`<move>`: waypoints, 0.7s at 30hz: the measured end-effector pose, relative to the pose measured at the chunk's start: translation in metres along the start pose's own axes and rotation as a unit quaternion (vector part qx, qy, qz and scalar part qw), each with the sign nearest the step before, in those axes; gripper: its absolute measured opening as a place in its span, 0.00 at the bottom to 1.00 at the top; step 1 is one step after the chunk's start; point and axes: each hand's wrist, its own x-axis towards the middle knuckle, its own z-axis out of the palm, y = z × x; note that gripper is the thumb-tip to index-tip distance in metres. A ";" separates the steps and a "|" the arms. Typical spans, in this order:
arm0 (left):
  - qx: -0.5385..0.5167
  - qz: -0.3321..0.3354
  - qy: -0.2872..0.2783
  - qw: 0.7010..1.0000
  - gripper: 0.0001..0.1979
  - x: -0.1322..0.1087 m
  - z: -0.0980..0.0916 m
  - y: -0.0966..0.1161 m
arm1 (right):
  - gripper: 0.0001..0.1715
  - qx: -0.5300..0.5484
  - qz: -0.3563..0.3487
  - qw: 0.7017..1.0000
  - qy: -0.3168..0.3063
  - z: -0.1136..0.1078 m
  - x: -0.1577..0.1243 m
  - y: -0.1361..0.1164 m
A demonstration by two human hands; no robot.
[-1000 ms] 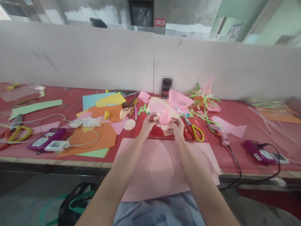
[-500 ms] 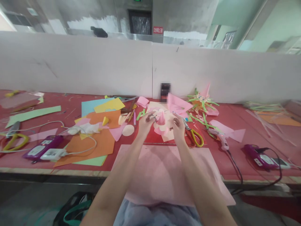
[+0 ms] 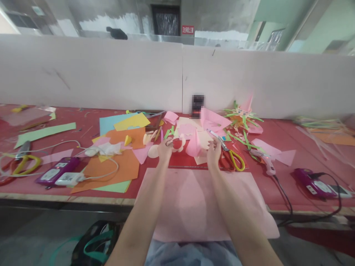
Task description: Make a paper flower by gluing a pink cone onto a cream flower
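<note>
Pink paper sheet (image 3: 191,210) is draped over the front edge of the tabletop (image 3: 277,131). Beyond it, some bare red mat (image 3: 179,161) is left between the paper cone (image 3: 194,145) and the scalloped cream ring (image 3: 181,148), pinched in the left grip (image 3: 165,149); the right grip (image 3: 214,151) is spread open beside scissors (image 3: 226,148). Earlier, the cone was encircled by the ring.

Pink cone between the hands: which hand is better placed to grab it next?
Probably the right hand: it looks empty and open, close to the pink cone, while the left hand seems to hold the cream scalloped ring.
</note>
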 end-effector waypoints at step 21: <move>0.078 0.199 -0.148 0.966 0.19 -0.044 0.037 0.004 | 0.33 -0.133 -0.030 0.973 -0.186 0.011 -0.020 -0.007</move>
